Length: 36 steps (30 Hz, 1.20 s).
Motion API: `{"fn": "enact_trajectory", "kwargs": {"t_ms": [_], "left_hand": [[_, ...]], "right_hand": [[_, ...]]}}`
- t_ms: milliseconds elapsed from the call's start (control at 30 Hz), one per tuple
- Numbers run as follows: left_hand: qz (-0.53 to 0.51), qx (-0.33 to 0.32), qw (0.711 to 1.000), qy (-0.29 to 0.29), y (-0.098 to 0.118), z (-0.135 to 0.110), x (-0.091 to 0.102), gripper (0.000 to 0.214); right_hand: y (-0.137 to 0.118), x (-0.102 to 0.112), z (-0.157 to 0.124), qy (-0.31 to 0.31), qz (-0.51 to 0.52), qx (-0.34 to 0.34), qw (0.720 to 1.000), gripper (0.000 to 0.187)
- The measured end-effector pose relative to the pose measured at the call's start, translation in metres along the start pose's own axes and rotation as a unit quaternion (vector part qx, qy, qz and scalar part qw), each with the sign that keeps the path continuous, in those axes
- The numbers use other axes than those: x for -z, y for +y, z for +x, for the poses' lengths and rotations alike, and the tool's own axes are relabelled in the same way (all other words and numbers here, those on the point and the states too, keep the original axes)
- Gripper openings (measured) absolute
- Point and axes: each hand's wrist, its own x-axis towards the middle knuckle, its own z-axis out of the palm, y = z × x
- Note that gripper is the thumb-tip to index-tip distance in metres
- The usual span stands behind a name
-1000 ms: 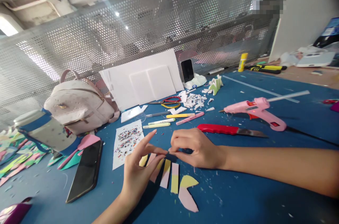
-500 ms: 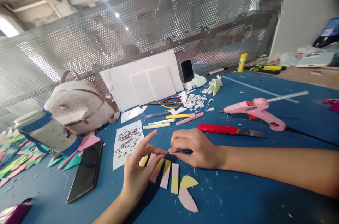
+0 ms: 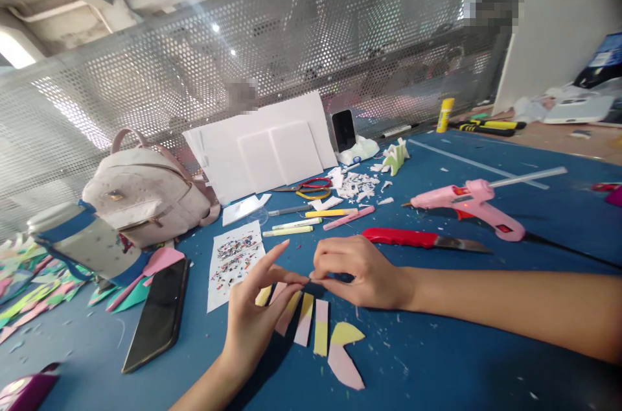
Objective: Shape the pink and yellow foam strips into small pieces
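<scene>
Over the blue table, my left hand (image 3: 260,297) pinches thumb and middle finger together, its index finger raised. Almost touching its fingertips is my right hand (image 3: 357,271), its fingers curled into a pinch. Whatever lies between the fingertips is too small to make out. Below them sit several pink-and-yellow strips (image 3: 321,327), some partly covered by my left hand. A curved pink-and-yellow piece (image 3: 344,359) lies nearer to me. Left of the hands is a white sheet (image 3: 218,294) strewn with tiny coloured bits. Just beyond my right hand rests a red-handled knife (image 3: 403,237).
A pink glue gun (image 3: 479,200) with a cord lies at right. Pens (image 3: 291,230), scissors (image 3: 311,189) and white scraps (image 3: 357,185) lie farther back. At left are a phone (image 3: 158,314), a tumbler (image 3: 92,239), a backpack (image 3: 150,194) and coloured offcuts (image 3: 29,301).
</scene>
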Motion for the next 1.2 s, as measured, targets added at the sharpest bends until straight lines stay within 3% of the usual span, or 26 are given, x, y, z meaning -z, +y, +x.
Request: {"fn": "enact_trajectory", "kwargs": {"t_ms": [1200], "left_hand": [[0.02,-0.014,0.999,-0.046,-0.0078,-0.0017,0.0049,0.052]], "right_hand": [[-0.0003,0.0005,0.0002,0.003,0.002,-0.002,1.0,0.009]]}}
